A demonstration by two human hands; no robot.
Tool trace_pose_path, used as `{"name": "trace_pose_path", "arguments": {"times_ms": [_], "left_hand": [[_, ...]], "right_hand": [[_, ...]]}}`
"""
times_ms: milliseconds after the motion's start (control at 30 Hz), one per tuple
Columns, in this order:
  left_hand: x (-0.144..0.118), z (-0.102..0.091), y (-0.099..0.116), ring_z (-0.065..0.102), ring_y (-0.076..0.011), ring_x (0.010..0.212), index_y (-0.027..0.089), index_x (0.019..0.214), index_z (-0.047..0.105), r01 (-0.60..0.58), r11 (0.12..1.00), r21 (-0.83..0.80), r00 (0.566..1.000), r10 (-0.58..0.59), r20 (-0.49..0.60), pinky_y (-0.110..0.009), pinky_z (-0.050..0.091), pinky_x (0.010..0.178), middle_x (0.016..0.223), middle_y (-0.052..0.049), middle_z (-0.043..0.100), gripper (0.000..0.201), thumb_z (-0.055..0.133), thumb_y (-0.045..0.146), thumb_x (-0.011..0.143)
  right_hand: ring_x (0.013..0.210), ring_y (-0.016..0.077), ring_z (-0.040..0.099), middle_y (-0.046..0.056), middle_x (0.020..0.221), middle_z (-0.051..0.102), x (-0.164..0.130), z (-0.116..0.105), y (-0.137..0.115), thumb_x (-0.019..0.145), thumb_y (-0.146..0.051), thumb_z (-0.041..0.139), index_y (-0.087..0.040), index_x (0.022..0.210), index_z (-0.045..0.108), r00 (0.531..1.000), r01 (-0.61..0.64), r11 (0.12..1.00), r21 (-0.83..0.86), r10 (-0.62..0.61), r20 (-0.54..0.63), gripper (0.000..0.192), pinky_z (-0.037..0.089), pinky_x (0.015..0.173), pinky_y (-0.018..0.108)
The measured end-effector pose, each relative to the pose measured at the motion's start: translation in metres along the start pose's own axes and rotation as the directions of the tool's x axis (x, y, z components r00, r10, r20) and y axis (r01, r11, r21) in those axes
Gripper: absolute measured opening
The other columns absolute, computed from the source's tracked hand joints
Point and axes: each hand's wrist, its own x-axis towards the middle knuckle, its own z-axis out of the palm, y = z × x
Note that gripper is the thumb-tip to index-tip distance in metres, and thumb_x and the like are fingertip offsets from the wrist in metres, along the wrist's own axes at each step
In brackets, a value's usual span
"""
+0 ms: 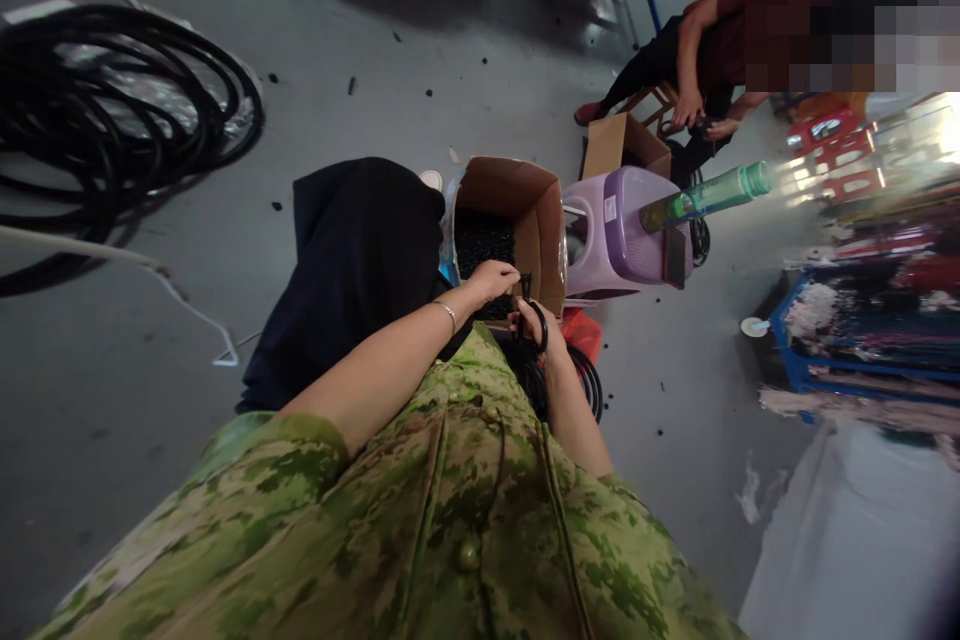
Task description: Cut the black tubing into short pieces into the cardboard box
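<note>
Closest in, below the camouflage shirt [450, 500], the 2 hands meet over the lap. The right hand [534, 325] is curled around a thin black cable [541, 322], a loop of it passing over the fingers, and more of the same cable hangs in coils [585, 380] just beside that wrist. The left hand [491, 278], with a bracelet [448, 312] on its wrist, has its fingertips pressed together on a short black end piece [523, 286] where the cable comes up between the hands. The cable looks light, limp and rubbery, likely to spring out of its loops, so the stiffer end piece and the gathered loop seem the surest places to hold. Just beyond the hands stands an open cardboard box [544, 220] filled with small black parts [484, 240]. Past it is a purple plastic stool [630, 230] with a green bottle [705, 195], and further off another person's hands [697, 115] are by a second box [622, 145]. Far left, heavy black hose [112, 110] lies coiled on the floor.
</note>
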Motion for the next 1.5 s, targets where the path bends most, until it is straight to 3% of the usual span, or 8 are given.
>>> {"name": "trace_pose_path", "arguments": {"times_ms": [300, 667, 833, 1033, 1267, 1500], "left_hand": [[-0.001, 0.0, 0.001, 0.034, -0.0066, 0.039, 0.009, 0.091, 0.076, 0.003, 0.998, 0.056, 0.999, -0.006, 0.044, -0.021, 0.026, 0.043, 0.051, 0.004, 0.048, 0.023, 0.056, 0.02, 0.086], [0.0, 0.001, -0.001, 0.035, -0.0065, 0.04, 0.011, 0.082, 0.075, -0.02, 0.999, 0.047, 0.999, 0.018, 0.035, -0.02, 0.025, 0.043, 0.05, 0.004, 0.048, 0.02, 0.058, 0.021, 0.084], [0.003, 0.001, -0.003, 0.034, -0.0054, 0.04, 0.011, 0.072, 0.073, -0.024, 0.999, 0.027, 0.998, 0.023, 0.051, -0.019, 0.023, 0.042, 0.047, 0.005, 0.048, 0.016, 0.063, 0.021, 0.08], [0.008, 0.0, -0.005, 0.035, -0.0059, 0.041, 0.012, 0.068, 0.073, 0.023, 0.997, 0.072, 1.0, -0.023, 0.005, -0.019, 0.023, 0.043, 0.045, 0.004, 0.049, 0.015, 0.065, 0.019, 0.079], [0.01, -0.001, -0.008, 0.042, -0.0078, 0.046, 0.012, 0.076, 0.075, 0.033, 0.999, 0.034, 0.998, -0.031, -0.045, -0.019, 0.031, 0.048, 0.049, 0.002, 0.054, 0.016, 0.07, 0.027, 0.078], [0.009, 0.001, -0.005, 0.039, -0.0077, 0.044, 0.011, 0.082, 0.075, 0.066, 0.998, 0.022, 0.993, -0.063, -0.096, -0.02, 0.031, 0.048, 0.051, 0.003, 0.052, 0.02, 0.06, 0.024, 0.086]], "right_hand": [[0.061, 0.0121, 0.062, 0.003, 0.078, 0.069, 0.002, 0.001, -0.003, 0.07, -0.062, 0.072, -0.017, 0.114, 0.065, 1.0, -0.015, 0.996, 0.09, 0.014, 0.009, 0.063, 0.047, 0.056, 0.022], [0.063, 0.014, 0.065, 0.004, 0.079, 0.069, -0.001, -0.001, -0.012, 0.074, -0.067, 0.068, -0.02, 0.11, 0.065, 0.998, -0.054, 0.995, 0.083, 0.052, 0.025, 0.059, 0.044, 0.05, 0.02], [0.058, 0.0128, 0.06, 0.002, 0.073, 0.066, 0.002, 0.002, -0.011, 0.076, -0.072, 0.062, -0.019, 0.098, 0.065, 1.0, 0.025, 1.0, -0.012, -0.025, 0.002, 0.057, 0.042, 0.049, 0.021], [0.052, 0.0122, 0.049, -0.001, 0.058, 0.053, 0.004, 0.006, 0.002, 0.081, -0.07, 0.056, -0.018, 0.075, 0.062, 0.968, 0.24, 0.943, -0.229, -0.249, -0.014, 0.053, 0.04, 0.051, 0.024], [0.069, 0.0181, 0.057, 0.002, 0.065, 0.061, 0.011, 0.013, 0.021, 0.082, -0.063, 0.055, -0.016, 0.091, 0.071, 0.925, 0.287, 0.883, -0.37, -0.356, -0.132, 0.051, 0.045, 0.063, 0.025], [0.071, 0.0197, 0.061, 0.003, 0.074, 0.067, 0.017, 0.017, 0.021, 0.083, -0.055, 0.056, -0.019, 0.09, 0.073, 0.885, 0.329, 0.832, -0.446, -0.437, -0.162, 0.04, 0.047, 0.074, 0.028]]}}
